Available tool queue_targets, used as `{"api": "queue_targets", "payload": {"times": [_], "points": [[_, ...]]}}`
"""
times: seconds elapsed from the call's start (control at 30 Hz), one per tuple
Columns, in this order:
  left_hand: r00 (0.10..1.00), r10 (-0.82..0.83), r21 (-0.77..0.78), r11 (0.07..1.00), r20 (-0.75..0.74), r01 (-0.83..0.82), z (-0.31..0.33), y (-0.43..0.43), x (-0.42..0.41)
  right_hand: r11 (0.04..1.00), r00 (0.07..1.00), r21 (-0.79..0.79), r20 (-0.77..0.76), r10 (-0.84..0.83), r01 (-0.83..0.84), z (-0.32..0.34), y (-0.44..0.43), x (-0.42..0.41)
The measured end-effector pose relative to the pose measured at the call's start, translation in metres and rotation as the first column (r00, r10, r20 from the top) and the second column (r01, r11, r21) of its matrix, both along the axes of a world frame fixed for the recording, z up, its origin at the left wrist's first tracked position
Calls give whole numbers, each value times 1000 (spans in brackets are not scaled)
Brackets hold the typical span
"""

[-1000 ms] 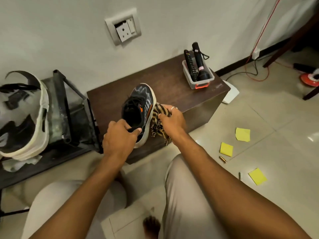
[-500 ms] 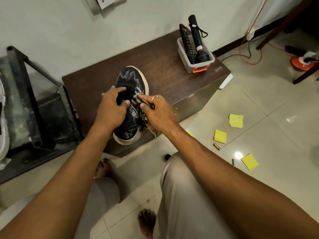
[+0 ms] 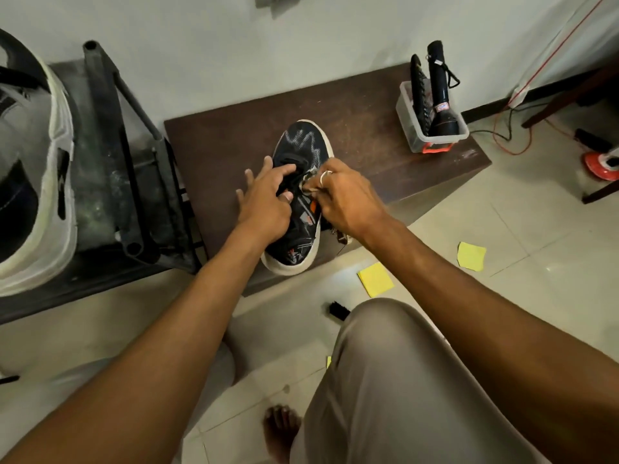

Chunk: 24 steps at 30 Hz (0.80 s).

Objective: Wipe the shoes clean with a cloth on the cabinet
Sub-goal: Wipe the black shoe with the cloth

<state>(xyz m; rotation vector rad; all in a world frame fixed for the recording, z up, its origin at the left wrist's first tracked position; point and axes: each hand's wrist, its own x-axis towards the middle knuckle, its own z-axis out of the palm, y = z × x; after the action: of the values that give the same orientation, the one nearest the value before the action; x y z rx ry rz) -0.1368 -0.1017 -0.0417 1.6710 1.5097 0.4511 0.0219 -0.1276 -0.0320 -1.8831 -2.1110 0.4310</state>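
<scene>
The right hand (image 3: pixel 341 199) was curled round a bunched cloth (image 3: pixel 308 185), pressing it against the right flank of the shoe (image 3: pixel 303 145) beside the laces, likely so the wad could scrub firmly. The left hand (image 3: pixel 264 204) lay on top of the shoe, fingers spread and fairly straight, forefinger on the laces, seemingly pinning it against sliding. The shoe stood sole-down mid-cabinet (image 3: pixel 368 128). Its long axis ran near to far, with the toe toward the wall and slightly rightward and the heel at the near edge. A plastic tub (image 3: pixel 407 128) sat well apart at the far right
</scene>
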Motion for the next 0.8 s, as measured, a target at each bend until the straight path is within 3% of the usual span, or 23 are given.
{"api": "queue_targets", "payload": {"times": [0.1,0.2,0.3,0.37,0.57,0.7,0.8], "points": [[1000,2,5,1000,-2,-2,-3,1,0,988,989,-61,-70,134,-138,9,-16,-4],[1000,1,11,1000,-8,-1,-4,2,0,945,956,-146,-13,293,-291,23,-27,-5],[1000,-5,2,1000,-27,5,-2,2,1,981,978,-92,101,181,-172,22,-2,-3],[999,2,-5,1000,-41,-2,-1,2,1,995,992,-70,97,83,-77,20,9,-6],[999,-4,14,1000,-52,5,-5,3,0,954,973,-191,-22,231,-231,25,-18,-9],[997,-15,17,1000,-74,16,-5,3,2,993,992,-106,104,70,-59,21,7,-2],[997,-10,21,1000,-82,12,-7,3,0,991,997,-132,66,26,-17,18,11,-4]]}}
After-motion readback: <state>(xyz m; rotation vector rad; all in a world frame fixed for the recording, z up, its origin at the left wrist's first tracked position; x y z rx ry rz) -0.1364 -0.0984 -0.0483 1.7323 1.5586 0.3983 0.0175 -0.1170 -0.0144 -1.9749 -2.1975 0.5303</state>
